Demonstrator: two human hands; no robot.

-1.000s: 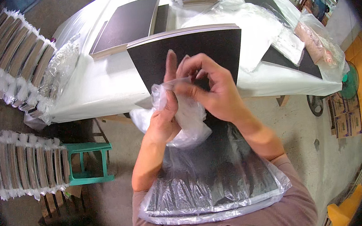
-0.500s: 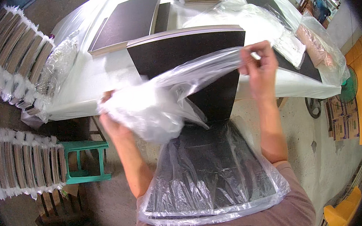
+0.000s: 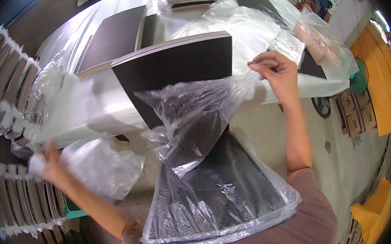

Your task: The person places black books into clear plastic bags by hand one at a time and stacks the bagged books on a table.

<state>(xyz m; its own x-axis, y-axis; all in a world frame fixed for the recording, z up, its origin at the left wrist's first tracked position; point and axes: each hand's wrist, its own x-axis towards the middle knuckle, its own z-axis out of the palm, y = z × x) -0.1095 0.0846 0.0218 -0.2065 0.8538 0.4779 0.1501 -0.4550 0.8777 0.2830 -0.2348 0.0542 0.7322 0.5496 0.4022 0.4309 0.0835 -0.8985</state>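
A: Entry, edges first. Where does the dark board (image 3: 179, 74) sit?

B: It overhangs the near edge of the white table (image 3: 86, 109), its lower end running down toward the lap. Concrete floor (image 3: 344, 154) lies open to the right of the right forearm; the left side is crowded by rows of wrapped boards (image 3: 10, 205) standing on edge.

A: Hands?

B: Right hand (image 3: 278, 74) is raised over the table edge, fingers (image 3: 260, 64) pinched together on one corner of a clear plastic bag (image 3: 195, 117). The bag hangs stretched from that corner down across the dark board, mouth sagging, nothing inside it that I can see.

A: Left?

B: Left hand (image 3: 48, 162) is out low to the left, blurred; fingers appear closed on a bunched clear plastic sheet (image 3: 101, 166), though the blur leaves the grip uncertain. It is well apart from the right hand.

A: Containers?

B: A second plastic bag on the lap (image 3: 278, 203) holds a flat black board, fully inside. On the far table lie more dark boards (image 3: 112, 36) and loose plastic film (image 3: 242, 18).
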